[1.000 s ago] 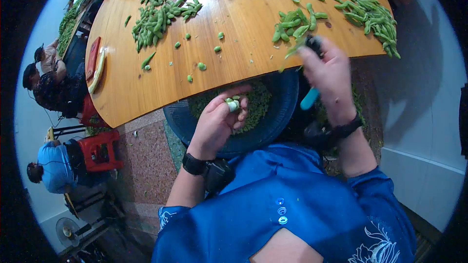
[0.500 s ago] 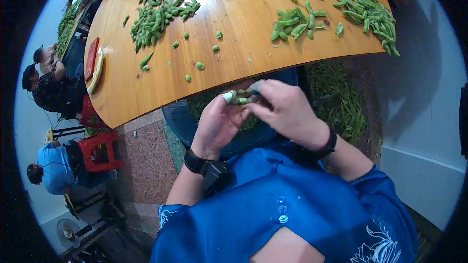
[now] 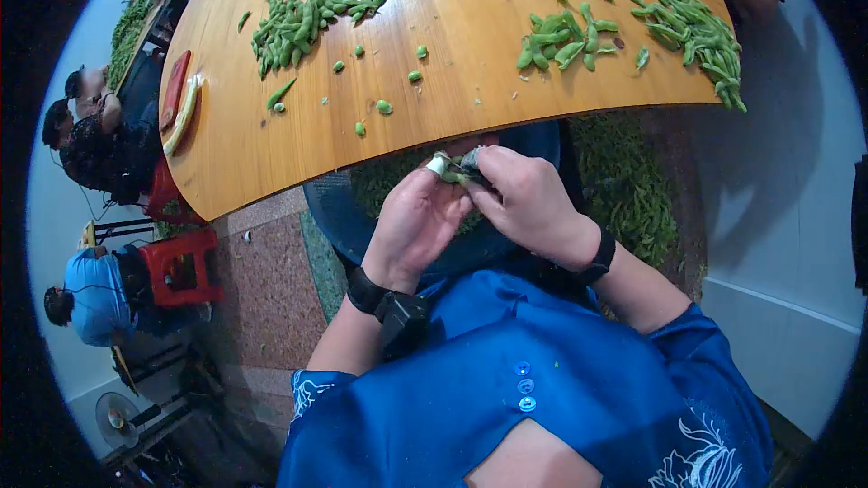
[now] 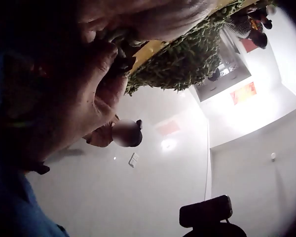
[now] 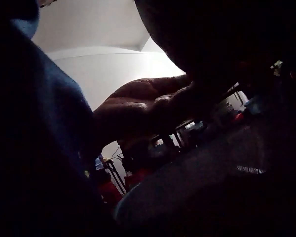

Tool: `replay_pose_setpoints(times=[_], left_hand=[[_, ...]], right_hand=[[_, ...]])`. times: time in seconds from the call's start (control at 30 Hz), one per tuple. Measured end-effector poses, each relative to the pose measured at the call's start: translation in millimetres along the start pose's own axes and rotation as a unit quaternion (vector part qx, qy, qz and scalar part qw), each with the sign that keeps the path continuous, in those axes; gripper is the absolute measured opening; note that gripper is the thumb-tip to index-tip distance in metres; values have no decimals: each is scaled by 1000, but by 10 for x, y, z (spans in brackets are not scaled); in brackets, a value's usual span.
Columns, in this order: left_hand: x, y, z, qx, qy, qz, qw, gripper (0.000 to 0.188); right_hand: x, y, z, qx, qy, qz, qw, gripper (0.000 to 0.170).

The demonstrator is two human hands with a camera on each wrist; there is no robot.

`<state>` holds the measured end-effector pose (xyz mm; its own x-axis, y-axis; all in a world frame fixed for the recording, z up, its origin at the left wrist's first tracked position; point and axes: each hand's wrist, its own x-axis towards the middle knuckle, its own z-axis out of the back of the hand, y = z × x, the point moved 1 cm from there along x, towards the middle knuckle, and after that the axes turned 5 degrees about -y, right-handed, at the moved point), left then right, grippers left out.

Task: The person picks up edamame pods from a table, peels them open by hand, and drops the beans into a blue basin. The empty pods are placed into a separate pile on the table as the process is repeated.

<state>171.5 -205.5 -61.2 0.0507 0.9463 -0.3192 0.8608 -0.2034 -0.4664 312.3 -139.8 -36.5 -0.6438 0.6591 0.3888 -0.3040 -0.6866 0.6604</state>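
My left hand [image 3: 416, 217] is over the blue basin, palm turned up, a white wrap on its thumb. A green bean pod [image 3: 454, 178] lies between its fingertips and the thumb and fingers of my right hand [image 3: 538, 203], which also has a grey wrap on one digit. Both hands pinch the pod from opposite sides. In the left wrist view the right hand [image 4: 84, 103] meets the left hand [image 4: 153, 19] fingers to fingers, in shadow. The right wrist view is very dark; only the left hand's outline [image 5: 143, 103] shows.
Just ahead curves the edge of a wooden table [image 3: 271, 158], bearing heaped pods [image 3: 298, 32], opened pods [image 3: 561, 36], another pod pile [image 3: 692, 32] and loose beans. A blue basin [image 3: 330, 217] sits below. Leafy stalks [image 3: 624, 181] lie right. Red stools [image 3: 179, 269] and people are left.
The right hand came from the table's right edge, where a turquoise handle showed at it, down to the left hand. A pod piece now lies near the right pile. The turquoise handle is hidden.
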Motion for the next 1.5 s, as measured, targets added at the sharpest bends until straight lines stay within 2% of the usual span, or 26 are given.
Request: replay_pose_setpoints(times=[0.1,0.17,0.3,0.37,0.5,0.6,0.67,0.77,0.87,1.0,1.07,1.1,1.2,1.3,1.33,1.4,1.43,1.5], left_hand=[[12,24,22,-26,-25,15,999,28],[14,17,56,-86,18,29,996,32],[16,26,48,-82,36,40,995,33],[26,53,44,-92,45,53,993,34],[21,24,-130,-80,28,43,995,30],[34,9,-154,-64,52,33,996,30],[39,3,-110,-55,64,57,995,30],[72,46,20,-36,64,63,995,38],[86,17,6,-1,41,68,997,38],[65,47,18,3,43,82,996,39],[32,71,-19,7,68,70,995,40],[36,86,-18,6,68,70,995,40],[53,140,10,8,28,80,996,41],[69,160,28,-10,26,49,998,33],[66,169,47,-3,5,48,999,32],[85,190,117,5,-17,46,999,32],[105,205,173,16,-30,52,998,32],[108,208,218,26,-43,59,997,33]], right_hand=[[23,-12,3,29,-16,-39,999,16],[30,-18,21,25,1,-60,998,17],[-17,-67,-4,51,-3,-42,998,18],[-26,-85,-5,50,5,-62,997,20],[-31,-61,29,38,-10,-56,998,21],[-35,-58,41,89,1,-104,991,21],[-47,-111,29,144,32,-152,977,21],[-27,-113,41,146,36,-130,980,19],[3,-113,9,119,39,-123,984,16],[49,-136,5,145,52,-123,980,16],[38,-171,-10,137,85,-184,970,21],[36,-172,-15,137,85,-185,969,21],[23,-192,-43,112,66,-220,967,24],[18,-338,-116,205,78,-408,886,26],[18,-339,-129,206,78,-407,887,26],[26,-308,-138,137,35,-309,941,26],[25,-310,-139,137,35,-309,941,26],[20,-318,-138,217,10,-323,921,26]])
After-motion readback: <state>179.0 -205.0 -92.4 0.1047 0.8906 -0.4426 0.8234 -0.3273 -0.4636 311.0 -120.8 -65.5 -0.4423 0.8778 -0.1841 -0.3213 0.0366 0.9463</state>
